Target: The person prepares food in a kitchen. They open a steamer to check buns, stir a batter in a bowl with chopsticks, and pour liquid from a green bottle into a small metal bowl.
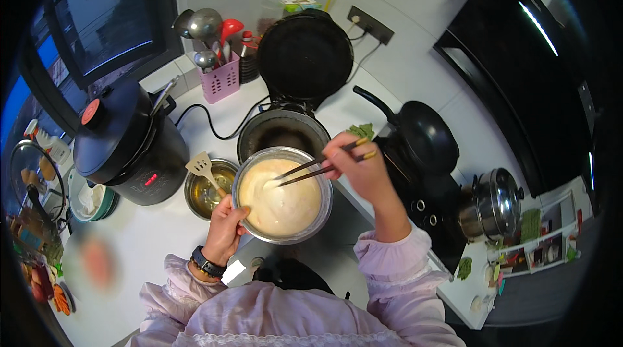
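Observation:
My left hand (pixel 227 224) grips the rim of a round metal bowl (pixel 327 215), thumb over the edge. Pale, creamy batter (pixel 287 206) fills much of it. Between the fingers of my right hand (pixel 357 167) is a pair of dark chopsticks (pixel 311 166) with gold ends, their tips dipping into the batter. Just beyond the bowl, an electric griddle pan (pixel 284 130) stands with its round black lid (pixel 305 57) raised; the bowl hides its near edge. Left of the bowl sits a metal basin (pixel 194 196) of yellowish liquid, a slotted spatula (pixel 204 168) resting across it.
A black pressure cooker (pixel 151 162) with a lit display stands at left. Behind it are a pink utensil holder (pixel 221 79) and a dark bottle (pixel 249 62). On the right, a black wok (pixel 428 138) and a steel pot (pixel 491 206) sit at the stove (pixel 433 230).

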Demonstrator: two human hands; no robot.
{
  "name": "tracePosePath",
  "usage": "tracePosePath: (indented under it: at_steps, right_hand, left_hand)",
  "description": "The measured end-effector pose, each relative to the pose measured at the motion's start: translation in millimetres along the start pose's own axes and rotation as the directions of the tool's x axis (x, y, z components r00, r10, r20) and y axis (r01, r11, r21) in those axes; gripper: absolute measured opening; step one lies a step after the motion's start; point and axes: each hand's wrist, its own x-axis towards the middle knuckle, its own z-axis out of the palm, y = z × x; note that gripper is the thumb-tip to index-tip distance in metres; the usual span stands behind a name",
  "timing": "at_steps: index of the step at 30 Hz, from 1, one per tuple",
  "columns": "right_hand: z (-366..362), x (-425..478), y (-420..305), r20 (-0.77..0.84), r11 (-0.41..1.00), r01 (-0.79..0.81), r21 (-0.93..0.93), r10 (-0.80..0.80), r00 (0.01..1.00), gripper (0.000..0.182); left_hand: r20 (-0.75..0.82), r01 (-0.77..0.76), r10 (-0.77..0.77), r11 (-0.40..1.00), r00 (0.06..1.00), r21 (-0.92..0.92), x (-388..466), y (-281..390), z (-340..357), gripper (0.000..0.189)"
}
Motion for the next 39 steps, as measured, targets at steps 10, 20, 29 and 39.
tracePosePath:
  at_steps: [10, 20, 29, 39]
  right_hand:
    - [-56.0, -80.3, -24.6, -0.154, 0.991, -0.039, -0.127, 0.019, 0.988, 0.019]
    - [-127.0, -234.8, -38.0, -0.348, 0.989, -0.137, -0.063, 0.107, 0.931, 0.018]
    - [-156.4, -372.6, -45.6, -0.578, 0.986, -0.127, -0.105, 0.043, 0.815, 0.019]
    - [-162.9, -495.4, -60.6, -0.721, 0.983, -0.168, -0.080, 0.059, 0.691, 0.017]
  left_hand:
    - [0.103, 0.057, -0.068, 0.992, 0.992, 0.109, -30.3, -17.8, 57.7, 0.017]
    - [0.304, 0.118, -0.192, 0.962, 0.933, 0.244, -66.7, -90.7, 132.2, 0.009]
    - [0.527, 0.161, -0.331, 0.926, 0.782, 0.342, -129.3, -154.4, 202.8, 0.014]
    - [0.594, 0.210, -0.465, 0.869, 0.656, 0.448, -194.0, -213.1, 259.4, 0.027]
